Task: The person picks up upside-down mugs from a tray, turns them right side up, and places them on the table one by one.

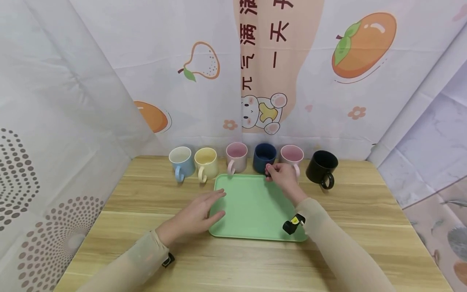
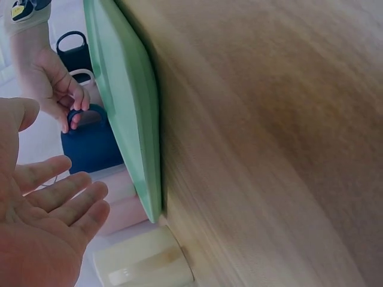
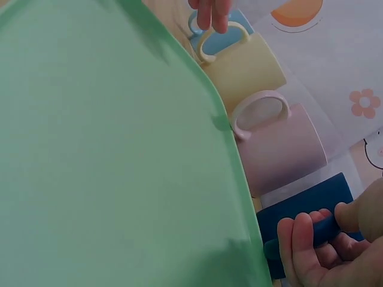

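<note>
A dark blue mug [image 1: 264, 156] stands in the row behind the green tray [image 1: 251, 207]. My right hand [image 1: 284, 177] grips its handle, fingers curled round it, as the right wrist view shows with the blue mug [image 3: 311, 200] at the lower right. Over the tray's left edge hovers my left hand [image 1: 198, 211], its fingers spread and holding nothing. That left hand [image 2: 42, 203] shows its palm in the left wrist view. Right beside the blue mug is a pink mug [image 1: 292, 152], partly hidden by my right hand.
Left of the blue mug stand a light blue mug [image 1: 182, 162], a yellow mug [image 1: 207, 161] and another pink mug [image 1: 237, 158]. A black mug [image 1: 321, 166] is at the right end. A printed curtain [image 1: 204, 105] hangs right behind the row on the wooden table [image 1: 146, 198].
</note>
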`<state>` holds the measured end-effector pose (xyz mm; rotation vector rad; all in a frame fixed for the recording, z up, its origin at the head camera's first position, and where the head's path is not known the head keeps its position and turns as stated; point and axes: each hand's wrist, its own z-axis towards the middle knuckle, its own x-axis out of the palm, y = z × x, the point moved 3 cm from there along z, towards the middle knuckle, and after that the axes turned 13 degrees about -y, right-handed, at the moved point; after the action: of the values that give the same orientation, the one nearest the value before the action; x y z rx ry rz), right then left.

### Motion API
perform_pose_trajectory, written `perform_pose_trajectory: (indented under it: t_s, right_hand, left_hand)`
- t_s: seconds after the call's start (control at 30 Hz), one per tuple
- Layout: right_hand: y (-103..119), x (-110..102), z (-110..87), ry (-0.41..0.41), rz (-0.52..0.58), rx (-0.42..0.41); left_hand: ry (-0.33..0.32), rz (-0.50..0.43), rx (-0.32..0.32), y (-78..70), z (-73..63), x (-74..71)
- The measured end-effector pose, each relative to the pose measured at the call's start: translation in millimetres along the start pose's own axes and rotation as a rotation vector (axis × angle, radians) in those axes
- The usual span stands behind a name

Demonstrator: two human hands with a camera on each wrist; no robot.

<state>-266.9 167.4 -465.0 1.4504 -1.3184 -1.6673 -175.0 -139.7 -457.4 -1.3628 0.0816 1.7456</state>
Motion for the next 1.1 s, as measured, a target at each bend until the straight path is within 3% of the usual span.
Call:
perform_pose_trajectory:
  t_s: [0.53, 0.7, 0.93, 1.1]
  right_hand:
    - [3, 1, 7.6, -0.017, -0.090, -0.012]
    - [6, 1, 6.7, -0.010, -0.130, -0.063]
    - [12, -12, -1.0, 0.013, -0.318, -0.319]
    - [16, -38, -15.0, 0.053, -0.344, -0.525]
  left_hand:
    - [0.008, 0.003, 0.011, 0.6, -1.0, 1.5]
    - [0.021, 0.012, 0.011, 0.7, -0.3, 1.0]
    - [0.010, 0.024, 0.035, 3.4, 2.9, -1.1]
    - [-0.003, 0.025, 0.043, 3.4, 5.2, -4.4]
